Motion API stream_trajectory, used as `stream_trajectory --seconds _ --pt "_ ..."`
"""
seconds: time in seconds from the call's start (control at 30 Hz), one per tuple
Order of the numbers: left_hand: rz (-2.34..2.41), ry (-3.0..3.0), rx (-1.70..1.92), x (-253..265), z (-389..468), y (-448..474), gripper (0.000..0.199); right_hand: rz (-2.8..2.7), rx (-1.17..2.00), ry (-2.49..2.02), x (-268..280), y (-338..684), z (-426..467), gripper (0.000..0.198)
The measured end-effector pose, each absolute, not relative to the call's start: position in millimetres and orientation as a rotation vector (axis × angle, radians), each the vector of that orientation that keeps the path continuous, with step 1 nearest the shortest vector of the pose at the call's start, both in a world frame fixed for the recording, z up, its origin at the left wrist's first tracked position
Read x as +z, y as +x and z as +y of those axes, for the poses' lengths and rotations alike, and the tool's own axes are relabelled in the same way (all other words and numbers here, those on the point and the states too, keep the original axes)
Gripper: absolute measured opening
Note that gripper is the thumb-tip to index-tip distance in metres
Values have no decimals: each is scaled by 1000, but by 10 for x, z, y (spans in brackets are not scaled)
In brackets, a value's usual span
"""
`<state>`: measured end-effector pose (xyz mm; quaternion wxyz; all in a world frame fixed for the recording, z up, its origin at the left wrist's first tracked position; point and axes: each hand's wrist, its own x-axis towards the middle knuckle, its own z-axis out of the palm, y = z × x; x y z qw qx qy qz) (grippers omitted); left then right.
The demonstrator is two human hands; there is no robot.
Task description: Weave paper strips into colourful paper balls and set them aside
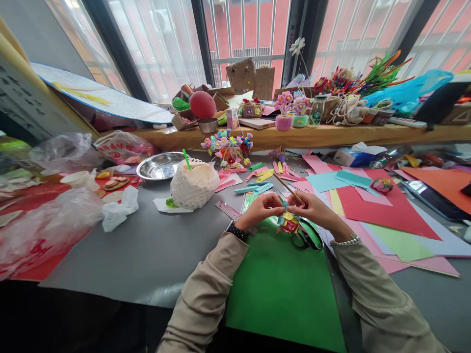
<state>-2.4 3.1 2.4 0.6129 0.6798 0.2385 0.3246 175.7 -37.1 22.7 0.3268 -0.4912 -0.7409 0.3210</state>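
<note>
Both hands meet over the top of a green sheet (279,294). My left hand (262,210) pinches one side of a folded paper flower (289,224) with pink, yellow and blue petals. On its other side, my right hand (312,211) holds the flower with closed fingers, and a thin brown stick (285,185) slants up out of that hand. Black-handled scissors (311,238) lie just under the flower; their blades are partly hidden. A pink ruler (228,210) rests left of my left wrist. Folded blue paper strips (257,189) lie beyond my left hand.
Coloured paper sheets (375,206) overlap on the right, with another paper flower (381,185) on them. A netted white fruit (195,185) with a green straw and a metal bowl (159,166) stand left. Plastic bags (47,225) crowd the far left. Crafts line the wooden sill (331,136).
</note>
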Motion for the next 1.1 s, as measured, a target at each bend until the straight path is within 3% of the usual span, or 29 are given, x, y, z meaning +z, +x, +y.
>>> stream_trajectory --seconds 0.73,1.1 --pt "605 1649 885 -23 44 8 28 -1942 741 -1323 248 1721 -357 15" --pt "687 1750 901 -43 57 12 29 -1920 887 -1306 238 1720 -295 17"
